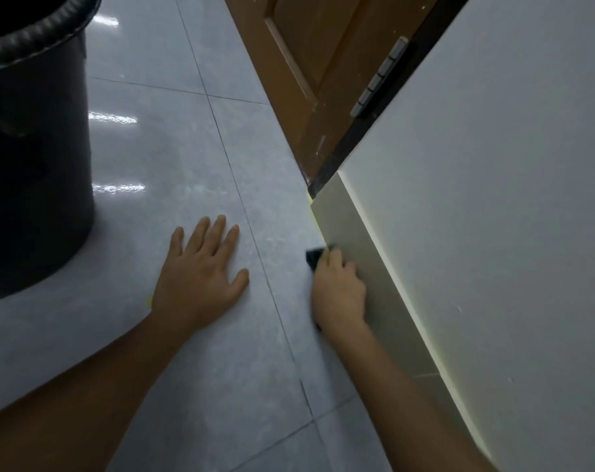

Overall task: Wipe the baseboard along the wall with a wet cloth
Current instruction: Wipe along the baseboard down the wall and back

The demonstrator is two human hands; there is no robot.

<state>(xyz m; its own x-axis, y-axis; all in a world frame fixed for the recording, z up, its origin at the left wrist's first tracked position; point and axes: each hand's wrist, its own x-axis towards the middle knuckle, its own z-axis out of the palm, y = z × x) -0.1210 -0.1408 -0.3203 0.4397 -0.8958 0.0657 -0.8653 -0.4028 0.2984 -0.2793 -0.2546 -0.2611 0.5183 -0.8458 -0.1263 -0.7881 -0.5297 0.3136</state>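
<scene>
The pale baseboard (343,219) runs along the foot of the white wall (493,199), from the door frame down to the lower right. My right hand (338,287) presses a dark cloth (314,258) against the baseboard's lower edge; only the cloth's front corner shows past my fingers. My left hand (200,270) lies flat on the grey floor tiles (153,151), fingers spread, holding nothing.
A large black bin (34,158) with a bag rim stands on the floor at the left. A brown wooden door (316,56) with a metal hinge (379,78) and dark frame meets the wall just beyond the baseboard's end.
</scene>
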